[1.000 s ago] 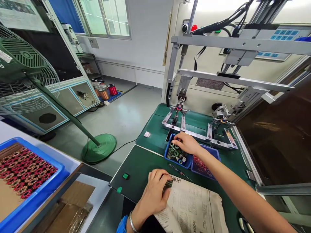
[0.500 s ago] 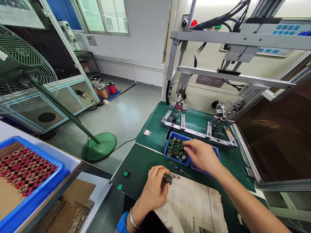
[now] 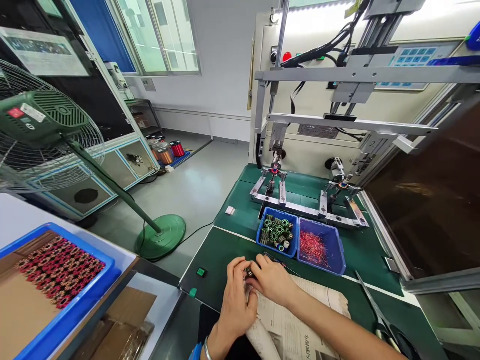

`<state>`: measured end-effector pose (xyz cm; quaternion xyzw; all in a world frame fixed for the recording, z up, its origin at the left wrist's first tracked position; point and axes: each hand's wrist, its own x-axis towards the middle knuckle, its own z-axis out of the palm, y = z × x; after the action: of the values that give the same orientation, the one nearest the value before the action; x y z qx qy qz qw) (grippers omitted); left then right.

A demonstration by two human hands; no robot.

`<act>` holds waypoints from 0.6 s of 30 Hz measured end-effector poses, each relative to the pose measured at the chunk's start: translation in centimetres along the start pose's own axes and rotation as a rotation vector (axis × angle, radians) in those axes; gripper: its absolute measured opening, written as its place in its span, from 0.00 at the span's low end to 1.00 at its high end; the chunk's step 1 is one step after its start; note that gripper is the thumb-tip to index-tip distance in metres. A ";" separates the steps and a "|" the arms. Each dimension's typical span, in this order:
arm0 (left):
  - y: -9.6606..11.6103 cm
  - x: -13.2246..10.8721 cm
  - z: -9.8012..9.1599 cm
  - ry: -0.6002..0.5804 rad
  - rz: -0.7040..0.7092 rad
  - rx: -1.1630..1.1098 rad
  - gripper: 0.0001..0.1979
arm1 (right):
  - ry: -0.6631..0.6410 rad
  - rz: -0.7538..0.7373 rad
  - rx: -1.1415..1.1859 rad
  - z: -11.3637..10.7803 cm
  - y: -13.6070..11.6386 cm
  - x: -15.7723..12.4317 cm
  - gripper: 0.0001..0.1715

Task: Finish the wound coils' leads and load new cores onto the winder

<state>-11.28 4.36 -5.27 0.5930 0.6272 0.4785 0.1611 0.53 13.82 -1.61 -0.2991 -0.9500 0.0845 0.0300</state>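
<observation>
Over the sheet of newspaper [image 3: 296, 327], my left hand [image 3: 237, 297] is closed round small dark stator cores [image 3: 249, 272], mostly covered by the fingers. My right hand [image 3: 274, 281] meets it from the right, its fingertips bent onto the same cores; how many pieces lie between the hands is hidden. Just beyond, a blue bin [image 3: 276, 251] holds many green-and-dark stator cores [image 3: 275, 229] and a few small white cylinders. Beside it stands a purple-blue bin [image 3: 335, 250] with red wire scraps [image 3: 313, 247]. A thin screwdriver-like tool [image 3: 279, 260] lies before the bins, partly behind my right hand.
Scissors [image 3: 377, 310] lie at the right. Behind the bins stands a metal machine fixture [image 3: 300, 204] under a frame [image 3: 348, 122]. At left, a blue tray [image 3: 108, 270] holds rows of red-and-black wound stators [image 3: 63, 272]. A green fan base [image 3: 161, 235] stands on the floor.
My right hand has moved from the blue bin back to my left hand, and its fingers now touch the cores there. The view has shifted, bringing the scissors and red scraps into sight.
</observation>
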 end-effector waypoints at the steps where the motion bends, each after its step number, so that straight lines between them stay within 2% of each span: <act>1: -0.1 -0.1 0.1 -0.018 0.013 0.027 0.33 | 0.006 0.006 0.007 -0.3 0.3 -0.3 0.09; 5: -0.2 -0.2 0.3 -0.090 0.008 0.092 0.38 | 0.072 0.079 0.039 -3.4 2.7 -0.9 0.09; 10: -0.3 0.1 0.3 -0.135 -0.035 0.086 0.42 | 0.151 0.190 0.065 -7.0 8.0 2.0 0.13; 14: -0.4 0.0 0.2 -0.127 -0.051 0.064 0.43 | 0.135 0.182 0.147 -7.2 11.3 4.4 0.17; 18: -0.5 -0.1 0.1 -0.147 -0.057 0.056 0.43 | 0.202 0.281 0.163 -6.9 12.4 5.6 0.18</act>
<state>-11.47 4.42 -5.75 0.6126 0.6435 0.4112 0.2037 3.63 27.99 3.02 -0.4323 -0.8811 0.1339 0.1370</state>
